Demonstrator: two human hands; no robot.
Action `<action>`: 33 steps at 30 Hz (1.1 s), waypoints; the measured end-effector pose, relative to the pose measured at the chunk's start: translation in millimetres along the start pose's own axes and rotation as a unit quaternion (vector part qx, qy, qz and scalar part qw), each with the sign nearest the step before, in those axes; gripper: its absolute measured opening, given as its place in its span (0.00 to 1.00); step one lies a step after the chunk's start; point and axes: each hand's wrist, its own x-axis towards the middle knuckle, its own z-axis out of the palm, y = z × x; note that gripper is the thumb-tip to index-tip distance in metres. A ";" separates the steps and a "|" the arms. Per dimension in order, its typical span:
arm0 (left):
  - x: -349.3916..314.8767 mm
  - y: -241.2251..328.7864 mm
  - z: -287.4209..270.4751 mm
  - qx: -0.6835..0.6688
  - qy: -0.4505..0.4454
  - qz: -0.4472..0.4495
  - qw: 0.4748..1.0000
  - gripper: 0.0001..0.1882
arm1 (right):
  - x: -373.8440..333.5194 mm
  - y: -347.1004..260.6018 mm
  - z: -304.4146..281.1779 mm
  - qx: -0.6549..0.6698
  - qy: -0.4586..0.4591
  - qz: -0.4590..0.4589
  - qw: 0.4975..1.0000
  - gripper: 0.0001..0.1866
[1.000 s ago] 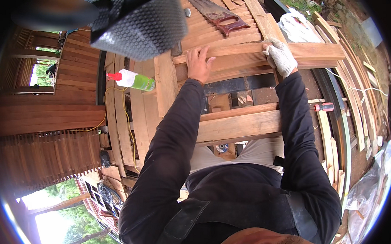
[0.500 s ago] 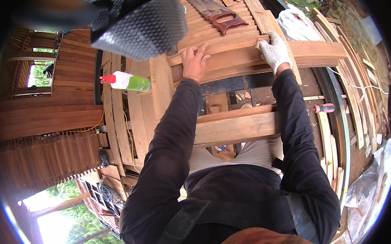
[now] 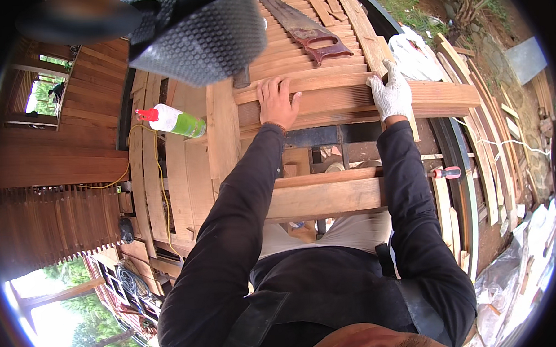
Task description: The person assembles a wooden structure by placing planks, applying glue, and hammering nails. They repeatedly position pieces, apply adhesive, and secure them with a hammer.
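Note:
A long reddish-brown wooden board (image 3: 337, 101) with a grooved face lies crosswise in front of me, against a row of slats. My bare left hand (image 3: 277, 103) is closed over it near its left end, fingers bent over the far edge and thumb apart. Farther right, my right hand (image 3: 391, 97), in a white knit glove, grips the same board, its fingertips reaching past the far edge. Beyond the board, a handsaw (image 3: 315, 38) with a reddish-brown handle rests on the slats. A hammer-like head or dark block (image 3: 241, 78) shows near my left hand, partly hidden.
A green-and-white bottle with a red nozzle (image 3: 171, 120) lies on planks at left, near a yellow cord (image 3: 166, 203). Nearer me is a thick timber (image 3: 328, 197); a screwdriver (image 3: 447, 173) is right of it. Gaps show between the frame beams. A white bag (image 3: 414, 57) lies at far right.
The view has shifted slightly. My left fingers have drawn together and bent over the board's far edge. My gloved right fingers have straightened and point farther away.

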 end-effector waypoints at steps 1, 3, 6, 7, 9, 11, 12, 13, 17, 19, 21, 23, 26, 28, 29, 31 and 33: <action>-0.6 -0.9 1.3 0.006 0.001 -0.001 1.000 0.25 | -0.3 -6.2 1.9 0.008 0.017 -0.031 0.999 0.28; 0.4 -2.7 1.3 0.016 0.001 -0.001 1.000 0.26 | -2.3 -32.7 6.7 0.048 -0.030 -0.078 0.995 0.26; 3.3 0.3 5.2 0.036 -0.025 -0.003 0.999 0.29 | -0.3 -103.2 26.3 0.089 -0.131 -0.157 0.975 0.26; 6.2 2.4 6.6 0.047 -0.047 -0.006 0.998 0.29 | 4.6 -111.9 57.9 0.065 -0.115 -0.193 0.972 0.28; -0.8 -5.4 16.7 0.081 -0.071 -0.027 0.994 0.36 | 9.3 -170.4 90.6 0.030 -0.202 -0.206 0.957 0.28; -4.9 -10.8 13.1 0.085 -0.150 -0.031 0.985 0.42 | 17.9 -209.0 125.3 0.012 -0.286 -0.168 0.943 0.33; -6.4 -16.0 17.8 0.093 -0.201 0.002 0.975 0.42 | 24.5 -213.1 147.5 -0.015 -0.332 -0.116 0.936 0.39; -11.6 -23.9 23.9 0.058 -0.185 -0.019 0.981 0.40 | 19.1 -223.3 164.2 -0.016 -0.325 -0.100 0.940 0.42; -13.3 -27.2 38.7 0.017 -0.131 -0.026 0.991 0.38 | 34.3 -242.3 196.4 -0.050 -0.368 -0.047 0.927 0.38; -5.9 -14.4 29.6 0.026 -0.122 -0.003 0.992 0.37 | 40.4 -240.6 210.2 -0.065 -0.357 -0.026 0.931 0.29; -3.3 -6.1 20.8 0.014 -0.125 0.000 0.992 0.36 | 40.9 -239.9 216.5 -0.070 -0.359 -0.008 0.931 0.25; -22.2 -34.1 34.9 0.066 -0.112 -0.016 0.991 0.32 | 38.8 -258.1 216.0 -0.043 -0.392 -0.016 0.919 0.28; -4.3 -9.1 18.8 0.140 -0.152 -0.010 0.978 0.29 | 73.4 -238.0 215.1 0.001 -0.427 -0.019 0.904 0.19; 10.2 8.7 4.5 0.112 -0.138 0.009 0.984 0.27 | 101.8 -189.9 225.0 0.254 -0.498 0.117 0.821 0.17; 8.8 3.8 1.8 0.059 -0.098 -0.001 0.993 0.26 | 98.2 -178.9 216.1 0.363 -0.528 0.142 0.754 0.12; 0.6 -5.3 -4.3 0.030 -0.107 -0.048 0.993 0.24 | 57.3 -171.2 123.2 0.502 -0.503 0.138 0.690 0.06; 3.6 -0.1 2.9 0.011 -0.055 -0.019 0.998 0.24 | 30.5 -137.7 39.1 0.476 -0.468 0.108 0.737 0.12</action>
